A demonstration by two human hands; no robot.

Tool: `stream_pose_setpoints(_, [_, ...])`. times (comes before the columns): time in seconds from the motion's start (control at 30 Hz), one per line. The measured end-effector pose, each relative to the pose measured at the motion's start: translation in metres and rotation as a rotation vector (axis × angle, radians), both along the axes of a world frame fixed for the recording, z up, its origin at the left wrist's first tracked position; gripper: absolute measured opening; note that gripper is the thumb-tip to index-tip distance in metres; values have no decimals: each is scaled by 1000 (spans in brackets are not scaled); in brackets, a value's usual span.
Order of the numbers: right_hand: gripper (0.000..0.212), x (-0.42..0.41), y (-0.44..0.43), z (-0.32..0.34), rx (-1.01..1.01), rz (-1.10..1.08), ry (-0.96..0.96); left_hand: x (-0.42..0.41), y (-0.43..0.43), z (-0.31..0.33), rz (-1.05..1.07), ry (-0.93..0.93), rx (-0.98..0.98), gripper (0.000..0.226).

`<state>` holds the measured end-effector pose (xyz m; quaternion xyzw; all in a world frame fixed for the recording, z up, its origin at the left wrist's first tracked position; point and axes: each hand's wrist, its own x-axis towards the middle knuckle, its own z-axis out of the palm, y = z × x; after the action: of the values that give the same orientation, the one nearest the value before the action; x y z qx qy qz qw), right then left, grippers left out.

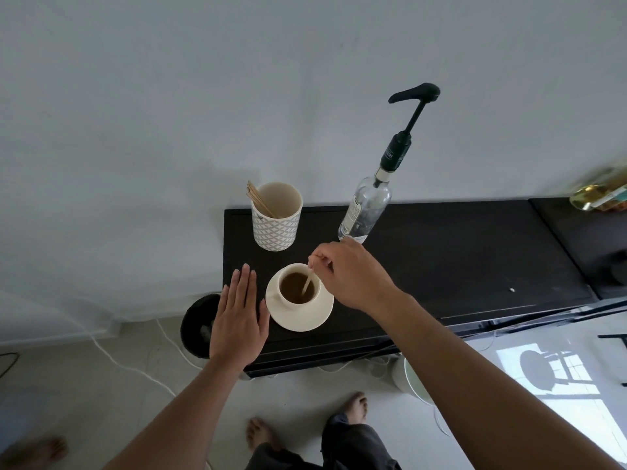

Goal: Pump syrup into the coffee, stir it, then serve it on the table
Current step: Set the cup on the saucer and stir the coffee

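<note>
A white cup of coffee (298, 287) stands on a white saucer (300, 318) at the left end of a black cabinet top (441, 259). My right hand (353, 276) pinches a wooden stir stick (307, 281) whose lower end is in the coffee. My left hand (237, 317) lies flat and open on the cabinet just left of the saucer, thumb near its rim. Behind my right hand stands a clear glass syrup bottle (368, 205) with a tall black pump (415, 96). A patterned cup (276, 217) holding several wooden sticks stands behind the coffee.
A white wall rises right behind the cabinet. A yellowish bottle (600, 191) sits at the far right. On the floor are a black round bin (198, 325) left of the cabinet, white cables (135, 368), and a white round object (412, 378). Bare feet show below.
</note>
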<state>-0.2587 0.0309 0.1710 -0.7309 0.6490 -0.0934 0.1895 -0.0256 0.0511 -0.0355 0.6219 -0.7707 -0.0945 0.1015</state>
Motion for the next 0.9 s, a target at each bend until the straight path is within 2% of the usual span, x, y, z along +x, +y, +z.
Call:
stream_pose_setpoints(0.13, [32, -1, -2, 2, -58, -10, 121, 1, 0, -2, 4, -1, -5, 74])
stream_pose_setpoints(0.33, [33, 2, 2, 0, 41, 48, -72, 1, -1, -5, -2, -10, -10, 73])
stream_pose_setpoints(0.47, [31, 0, -2, -4, -64, -21, 128, 1, -1, -6, 2, -9, -12, 73])
stream_pose_setpoints(0.57, [30, 0, -2, -5, -89, -37, -3, 2, -1, -5, 1, -4, -18, 72])
stream_pose_setpoints(0.63, [29, -2, -2, -5, -13, 12, -142, 1, -1, -4, 2, -5, -16, 71])
stream_pose_setpoints(0.67, [29, -4, -2, -5, 24, 40, -153, 1, -1, -3, 3, -6, -13, 71])
stream_pose_setpoints(0.73, [31, -7, -2, -6, 8, 39, -21, 1, 0, -2, 7, -8, -8, 72])
stream_pose_setpoints(0.8, [31, -9, -4, -7, -92, -20, 111, 0, 0, -1, 6, -9, -9, 72])
stream_pose_setpoints(0.9, [28, -5, -4, -5, -132, -51, 4, 0, 0, -1, 8, -10, -6, 72])
